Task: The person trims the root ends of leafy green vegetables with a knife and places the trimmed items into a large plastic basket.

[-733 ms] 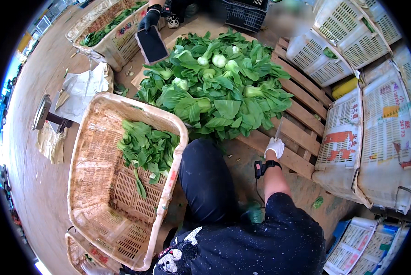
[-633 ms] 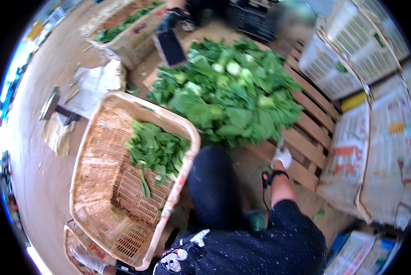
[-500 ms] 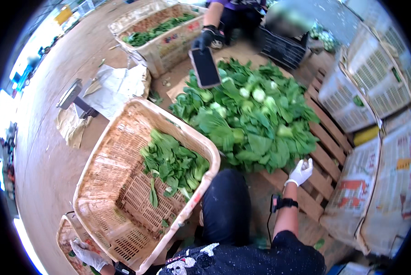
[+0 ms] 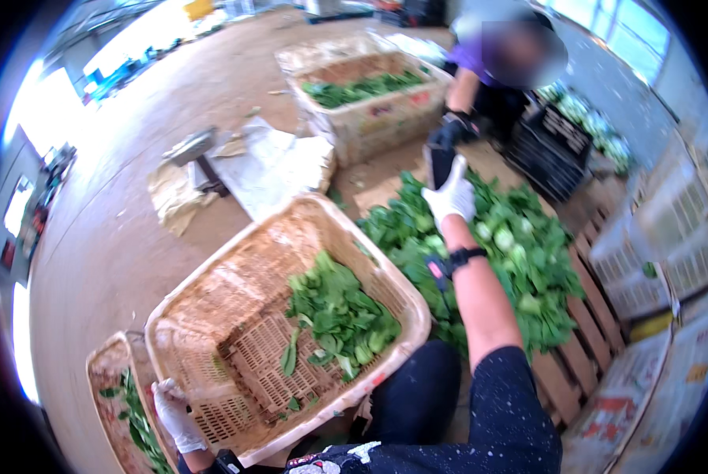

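Note:
My right hand [image 4: 452, 199], in a white glove, reaches forward over the heap of leafy greens [image 4: 512, 245] and grips the lower end of a dark smartphone [image 4: 439, 164]. A co-worker's black-gloved hand [image 4: 451, 133] is at the phone's upper end. My left hand [image 4: 177, 415], also white-gloved, has its fingers curled at the left rim of a large pale plastic basket [image 4: 204, 347]. Inside that basket, a small pile of leafy greens [image 4: 338, 316] lies toward its right side. The fingertips of both my hands are partly hidden.
A smaller basket with leaves [image 4: 101, 367] stands at the left. Farther off are another basket of greens [image 4: 369, 110], a platform scale [image 4: 192, 150] on sheeting and a black crate [image 4: 551, 150]. A wooden pallet [image 4: 599, 316] and stacked wrapped baskets [image 4: 662, 237] are to the right.
My right hand has moved from the near right edge of the greens up to the co-worker's phone. My left hand has risen to the basket rim. The view has tilted up and left.

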A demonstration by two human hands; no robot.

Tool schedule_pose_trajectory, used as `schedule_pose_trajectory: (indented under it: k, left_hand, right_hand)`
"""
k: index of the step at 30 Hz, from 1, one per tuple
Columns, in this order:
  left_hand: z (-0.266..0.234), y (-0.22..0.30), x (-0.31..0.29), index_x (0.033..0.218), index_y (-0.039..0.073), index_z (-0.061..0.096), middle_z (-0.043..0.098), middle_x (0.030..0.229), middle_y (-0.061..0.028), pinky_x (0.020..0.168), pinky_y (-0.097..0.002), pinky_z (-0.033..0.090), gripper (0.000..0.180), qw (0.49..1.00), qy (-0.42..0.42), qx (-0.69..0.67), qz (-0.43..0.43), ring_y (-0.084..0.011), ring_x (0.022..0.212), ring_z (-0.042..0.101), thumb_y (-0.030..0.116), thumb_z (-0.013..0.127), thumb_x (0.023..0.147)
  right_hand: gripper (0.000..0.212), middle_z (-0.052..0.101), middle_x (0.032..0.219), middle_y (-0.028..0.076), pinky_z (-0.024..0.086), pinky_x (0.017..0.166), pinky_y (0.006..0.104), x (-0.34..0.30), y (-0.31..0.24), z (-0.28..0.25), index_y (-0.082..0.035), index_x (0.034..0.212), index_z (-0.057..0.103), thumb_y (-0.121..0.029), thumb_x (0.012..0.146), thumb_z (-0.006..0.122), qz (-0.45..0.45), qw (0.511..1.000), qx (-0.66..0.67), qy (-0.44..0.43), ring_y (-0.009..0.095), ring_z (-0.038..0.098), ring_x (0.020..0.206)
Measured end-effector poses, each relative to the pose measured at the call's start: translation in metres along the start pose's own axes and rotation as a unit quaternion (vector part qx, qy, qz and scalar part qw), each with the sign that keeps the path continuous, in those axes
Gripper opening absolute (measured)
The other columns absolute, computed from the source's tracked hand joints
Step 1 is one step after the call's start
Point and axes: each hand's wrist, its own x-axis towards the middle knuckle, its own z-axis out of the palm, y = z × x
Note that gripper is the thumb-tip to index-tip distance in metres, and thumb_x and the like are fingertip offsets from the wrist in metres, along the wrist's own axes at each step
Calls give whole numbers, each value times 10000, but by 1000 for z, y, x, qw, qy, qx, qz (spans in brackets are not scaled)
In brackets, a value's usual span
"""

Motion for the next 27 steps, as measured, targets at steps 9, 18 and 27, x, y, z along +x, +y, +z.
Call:
schedule_pose_trajectory:
  k: [9, 18, 27]
  left_hand:
    - [78, -24, -56, 1045, 16, 637, 650, 846, -53, 733, -329, 507, 467, 922, -335, -49, -189, -164, 741, 607, 435, 440, 987]
    - [97, -27, -179, 1524, 234, 103, 433, 1418, -183, 986, -458, 467, 812, 511, -701, -175, -465, -286, 1230, 521, 596, 487, 907]
    - [61, 21, -179, 1494, 80, 240, 354, 1484, -180, 990, -629, 409, 899, 692, -461, -471, -296, -347, 1253, 485, 493, 680, 828]
  right_hand:
    - [910, 525, 1224, 191, 459, 928, 438, -148, 22, -89, -94, 1394, 335, -143, 600, 777, -442, 818, 309, -199, 334, 561, 1113]
    - [516, 518, 1318, 16, 400, 956, 369, -329, -26, -157, -494, 1325, 428, -240, 879, 486, -904, 380, -69, -181, 161, 536, 1116]
    - [676, 325, 1508, 185, 237, 1144, 403, -392, -61, -112, -90, 1483, 290, -276, 904, 587, -357, 595, 524, -494, 323, 351, 1384]
